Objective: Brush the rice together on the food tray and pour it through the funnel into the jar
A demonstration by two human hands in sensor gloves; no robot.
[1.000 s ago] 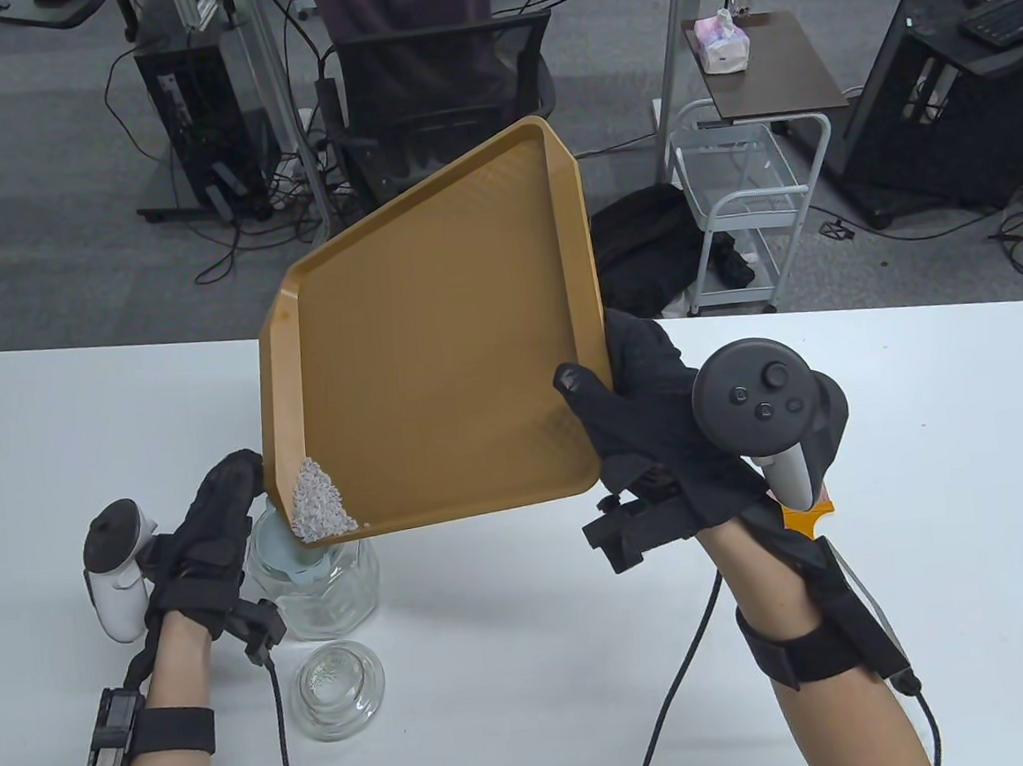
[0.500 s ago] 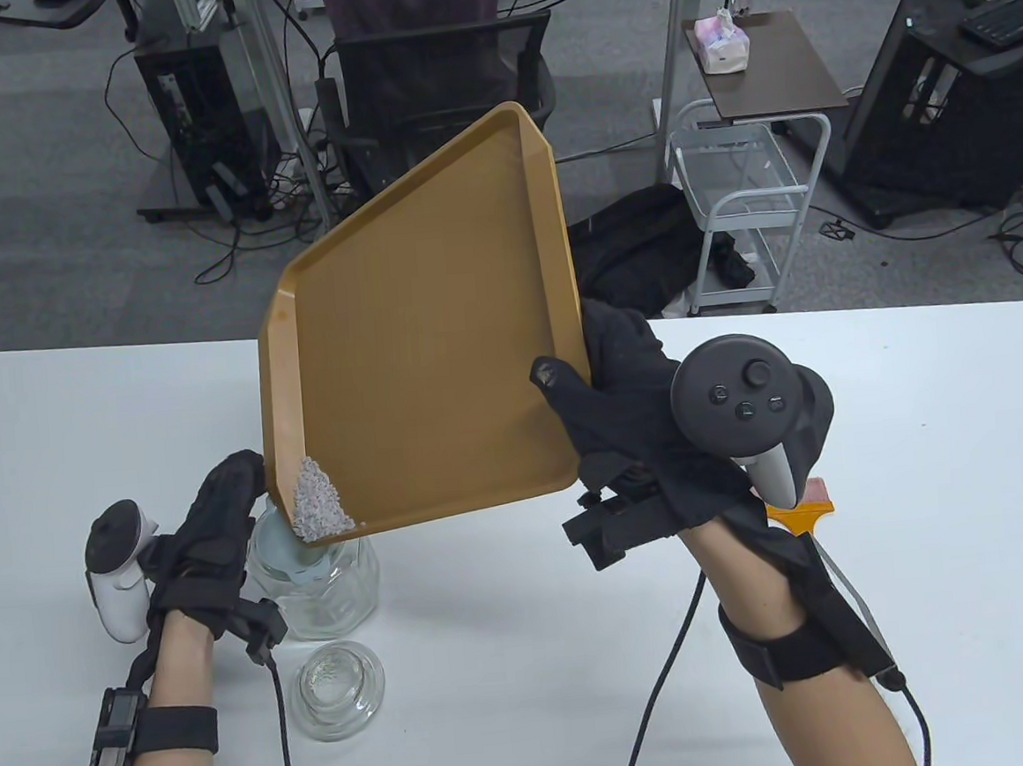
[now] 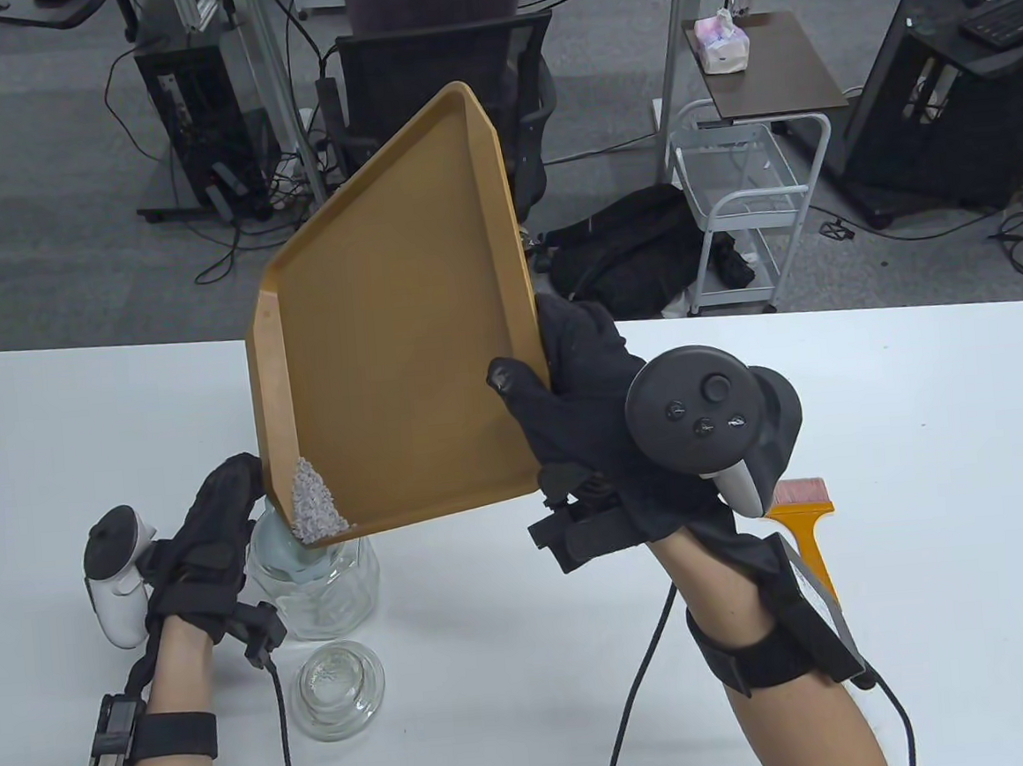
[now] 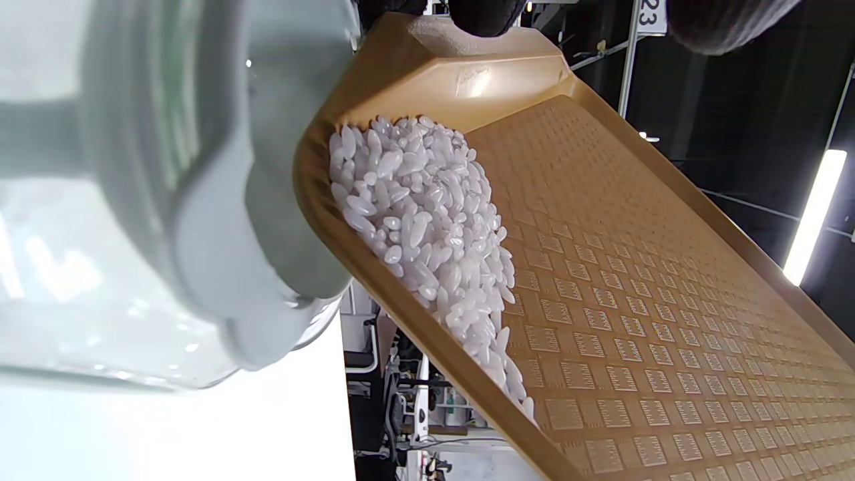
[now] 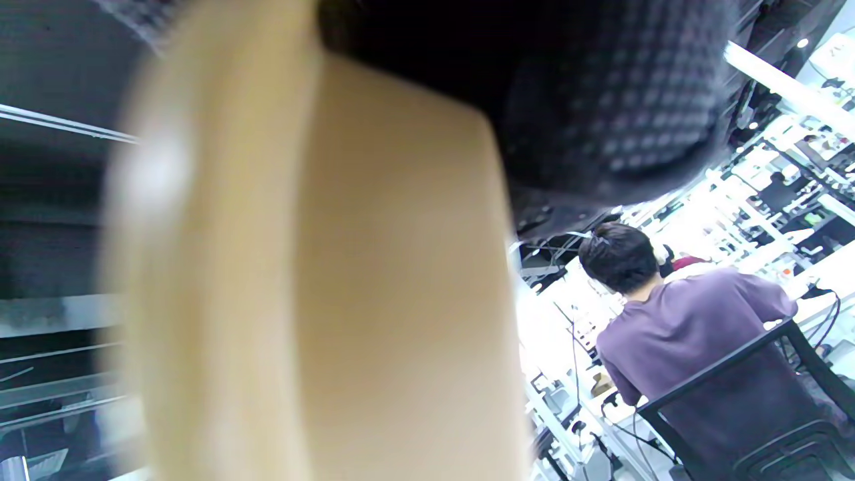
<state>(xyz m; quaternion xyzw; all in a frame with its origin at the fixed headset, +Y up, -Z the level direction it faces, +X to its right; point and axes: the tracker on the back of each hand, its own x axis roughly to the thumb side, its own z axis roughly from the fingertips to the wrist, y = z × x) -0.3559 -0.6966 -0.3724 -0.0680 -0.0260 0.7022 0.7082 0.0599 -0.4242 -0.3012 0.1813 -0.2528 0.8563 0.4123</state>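
My right hand (image 3: 566, 396) grips the right rim of the brown food tray (image 3: 402, 338) and holds it steeply tilted, its low corner over the jar. A small heap of white rice (image 3: 313, 506) lies in that low corner; the left wrist view shows the rice (image 4: 427, 220) piled against the tray (image 4: 634, 300) rim beside the grey funnel (image 4: 220, 220). The funnel (image 3: 282, 556) sits in the mouth of the glass jar (image 3: 324, 592). My left hand (image 3: 217, 525) holds the jar and funnel from the left. In the right wrist view the tray (image 5: 300, 280) underside fills the frame, blurred.
The glass jar lid (image 3: 336, 688) lies on the white table (image 3: 924, 457) in front of the jar. An orange-handled brush (image 3: 806, 523) lies to the right, partly behind my right wrist. A person sits at a desk beyond the table.
My right hand has raised and swung the tray's right side leftward, tilting it more steeply. The rice heap stays in the low corner. My left hand has not moved.
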